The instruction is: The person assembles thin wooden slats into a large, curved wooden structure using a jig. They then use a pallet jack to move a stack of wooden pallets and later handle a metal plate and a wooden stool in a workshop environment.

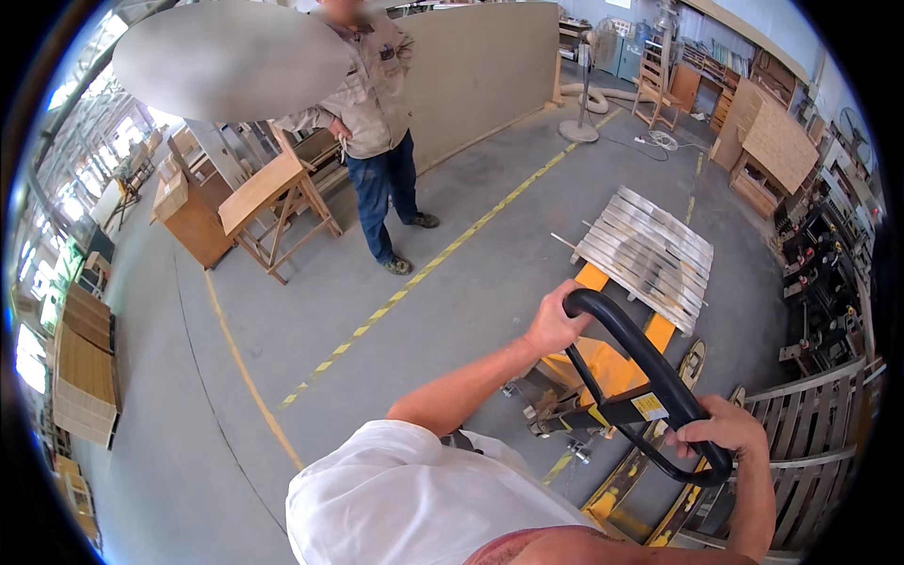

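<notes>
Both my hands grip the black loop handle [633,354] of a yellow pallet jack [603,363]. My left hand [556,320] closes on the handle's upper left end. My right hand [723,428] closes on its lower right end. The jack's forks carry a pale wooden pallet [650,252] out ahead on the grey concrete floor. I wear a white short-sleeved shirt.
A person in a beige shirt and blue jeans [377,122] stands ahead on the left beside a wooden table [278,193] and cabinet [193,221]. Yellow floor lines [424,273] cross the floor. A second pallet [810,443] leans at right; stacked boards [85,377] lie far left.
</notes>
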`<state>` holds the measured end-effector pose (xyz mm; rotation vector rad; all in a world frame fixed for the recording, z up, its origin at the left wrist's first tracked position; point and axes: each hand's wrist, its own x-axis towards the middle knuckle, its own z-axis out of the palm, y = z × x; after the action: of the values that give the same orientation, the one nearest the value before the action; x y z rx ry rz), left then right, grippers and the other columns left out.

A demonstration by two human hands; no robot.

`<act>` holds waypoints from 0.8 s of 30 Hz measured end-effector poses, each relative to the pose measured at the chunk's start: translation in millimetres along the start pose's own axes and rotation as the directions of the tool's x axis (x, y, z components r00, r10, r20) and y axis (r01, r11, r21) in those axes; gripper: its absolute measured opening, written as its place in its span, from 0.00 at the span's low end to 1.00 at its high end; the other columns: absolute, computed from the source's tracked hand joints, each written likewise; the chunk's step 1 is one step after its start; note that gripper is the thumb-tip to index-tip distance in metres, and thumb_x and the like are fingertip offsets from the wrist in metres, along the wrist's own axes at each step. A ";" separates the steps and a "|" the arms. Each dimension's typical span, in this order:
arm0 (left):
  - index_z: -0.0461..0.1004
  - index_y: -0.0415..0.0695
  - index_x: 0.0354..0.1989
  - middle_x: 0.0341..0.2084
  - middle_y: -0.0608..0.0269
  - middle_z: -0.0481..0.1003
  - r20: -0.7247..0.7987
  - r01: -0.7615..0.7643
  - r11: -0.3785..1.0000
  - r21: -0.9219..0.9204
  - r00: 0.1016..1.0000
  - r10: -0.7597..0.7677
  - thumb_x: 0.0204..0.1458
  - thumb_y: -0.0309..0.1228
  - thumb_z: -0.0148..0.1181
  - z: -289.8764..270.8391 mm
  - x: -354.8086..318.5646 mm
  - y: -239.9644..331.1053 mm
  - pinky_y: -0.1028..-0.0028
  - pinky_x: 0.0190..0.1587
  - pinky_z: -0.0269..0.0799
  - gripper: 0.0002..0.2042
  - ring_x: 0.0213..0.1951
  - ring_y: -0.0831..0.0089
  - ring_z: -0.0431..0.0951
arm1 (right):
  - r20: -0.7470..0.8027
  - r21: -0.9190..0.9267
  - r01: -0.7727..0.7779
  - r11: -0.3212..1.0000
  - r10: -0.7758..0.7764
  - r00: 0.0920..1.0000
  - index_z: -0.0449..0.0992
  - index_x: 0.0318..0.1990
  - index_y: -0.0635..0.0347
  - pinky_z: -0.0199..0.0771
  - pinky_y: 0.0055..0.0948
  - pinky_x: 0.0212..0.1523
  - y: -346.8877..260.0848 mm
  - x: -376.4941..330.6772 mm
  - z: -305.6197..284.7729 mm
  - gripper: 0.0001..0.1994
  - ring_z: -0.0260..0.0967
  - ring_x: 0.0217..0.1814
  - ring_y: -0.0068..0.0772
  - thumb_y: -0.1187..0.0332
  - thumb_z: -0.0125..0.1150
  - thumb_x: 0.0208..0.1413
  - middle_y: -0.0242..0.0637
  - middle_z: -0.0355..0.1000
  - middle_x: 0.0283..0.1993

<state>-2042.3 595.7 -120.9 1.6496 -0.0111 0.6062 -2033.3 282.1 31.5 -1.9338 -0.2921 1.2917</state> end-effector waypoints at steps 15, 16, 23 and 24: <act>0.71 0.38 0.36 0.23 0.69 0.69 0.056 -0.006 0.998 -0.055 0.998 0.009 0.46 0.24 0.63 -2.3 6.4 7.9 0.78 0.31 0.66 0.10 0.27 0.82 0.66 | -0.311 -0.135 -0.026 0.991 -0.017 0.950 0.74 0.38 0.72 0.71 0.22 0.25 -19.6 -16.0 29.3 0.17 0.73 0.22 0.24 0.72 0.69 0.40 0.38 0.74 0.22; 0.71 0.38 0.37 0.23 0.68 0.69 0.060 -0.022 0.998 -0.055 0.998 0.025 0.46 0.24 0.63 -5.0 6.4 9.3 0.77 0.31 0.66 0.10 0.27 0.82 0.67 | -0.322 -0.116 -0.022 0.993 -0.017 0.946 0.74 0.38 0.72 0.71 0.22 0.25 -22.3 -16.3 33.2 0.17 0.72 0.22 0.24 0.72 0.68 0.40 0.37 0.74 0.22; 0.70 0.38 0.38 0.26 0.63 0.71 0.149 -0.009 0.991 -0.133 0.988 0.029 0.46 0.24 0.63 -21.1 10.8 3.1 0.74 0.35 0.68 0.11 0.31 0.75 0.70 | -0.539 -0.163 -0.090 0.983 -0.012 0.842 0.74 0.41 0.72 0.73 0.23 0.27 -29.8 -10.4 54.8 0.21 0.73 0.24 0.25 0.73 0.69 0.36 0.38 0.74 0.25; 0.70 0.39 0.38 0.27 0.63 0.71 0.174 -0.016 0.989 -0.146 0.984 0.042 0.46 0.24 0.63 -19.8 12.7 -1.7 0.73 0.35 0.68 0.11 0.31 0.74 0.70 | -0.556 -0.144 -0.076 0.987 -0.017 0.831 0.74 0.41 0.72 0.73 0.23 0.27 -29.8 -8.8 58.5 0.22 0.73 0.23 0.25 0.73 0.69 0.34 0.39 0.74 0.26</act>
<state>-2038.2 618.6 -116.6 1.5603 -0.2044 0.4681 -2081.2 324.9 47.9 -2.3617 -0.0669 0.6785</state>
